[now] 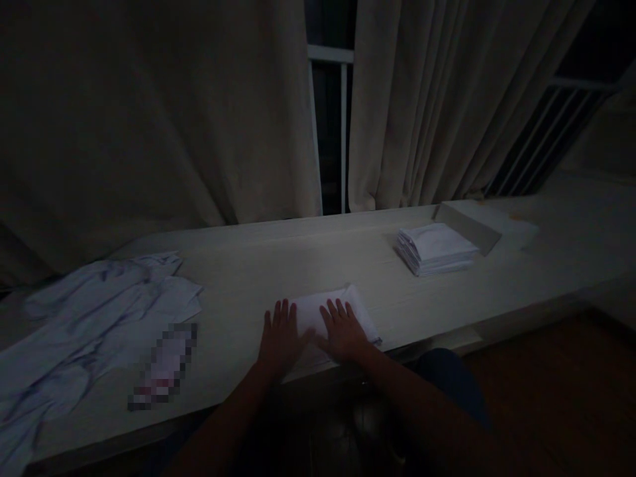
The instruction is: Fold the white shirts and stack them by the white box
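A folded white cloth (318,305) lies flat near the front edge of the pale table. My left hand (282,334) rests palm down over its left side, fingers stretched out. On its middle and right part lies my right hand (342,330), also flat with the fingers spread. Both thumbs point inward towards each other. The cloth's right edge and far corner show past my right hand; the part beneath my palms is hidden. The room is dim, so fine detail of the cloth is hard to make out.
A loose heap of white cloths (104,318) covers the left end of the table (228,265). Beside it lies a pixelated object (166,364). A neat stack of folded white cloths (437,248) stands at right, before a pale panel (470,225). Curtains (248,132) hang behind.
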Available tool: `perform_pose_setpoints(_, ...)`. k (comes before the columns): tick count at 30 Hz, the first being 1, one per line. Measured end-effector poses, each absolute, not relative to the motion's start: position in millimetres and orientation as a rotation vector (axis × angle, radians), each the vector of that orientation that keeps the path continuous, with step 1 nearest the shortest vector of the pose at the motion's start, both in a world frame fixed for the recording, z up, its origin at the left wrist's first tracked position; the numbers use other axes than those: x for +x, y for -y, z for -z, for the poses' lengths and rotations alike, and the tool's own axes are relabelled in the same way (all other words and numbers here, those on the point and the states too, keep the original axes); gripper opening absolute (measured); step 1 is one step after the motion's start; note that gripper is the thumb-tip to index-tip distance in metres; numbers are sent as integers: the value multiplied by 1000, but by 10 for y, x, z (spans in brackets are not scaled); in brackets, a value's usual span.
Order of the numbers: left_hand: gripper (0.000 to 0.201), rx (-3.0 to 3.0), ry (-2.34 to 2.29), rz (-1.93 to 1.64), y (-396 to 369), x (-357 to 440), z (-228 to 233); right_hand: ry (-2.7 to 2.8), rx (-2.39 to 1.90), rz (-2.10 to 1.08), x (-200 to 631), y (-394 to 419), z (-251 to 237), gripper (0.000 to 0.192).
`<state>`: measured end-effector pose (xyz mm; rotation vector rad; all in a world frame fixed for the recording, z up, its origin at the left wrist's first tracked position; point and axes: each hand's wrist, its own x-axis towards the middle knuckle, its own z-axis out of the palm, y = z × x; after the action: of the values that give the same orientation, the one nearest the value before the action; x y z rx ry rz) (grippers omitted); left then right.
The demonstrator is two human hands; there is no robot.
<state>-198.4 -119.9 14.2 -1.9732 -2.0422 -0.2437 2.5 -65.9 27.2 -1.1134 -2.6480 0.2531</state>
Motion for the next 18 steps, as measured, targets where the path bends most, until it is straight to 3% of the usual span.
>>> perform_pose_setpoints(6,60,-2130,1952,223,1221,-1827,-225,2661,-1121,-298,13,636,-271,83)
perform_pose_setpoints(12,70,-2110,2059,330,1283,-1788,-35,2595,-1270,-244,59,344,-349,74)
perform_pose_setpoints(18,75,-2155,2127,366,1302,-1798,-41,2456,-1495,-112,134,154,-249,84)
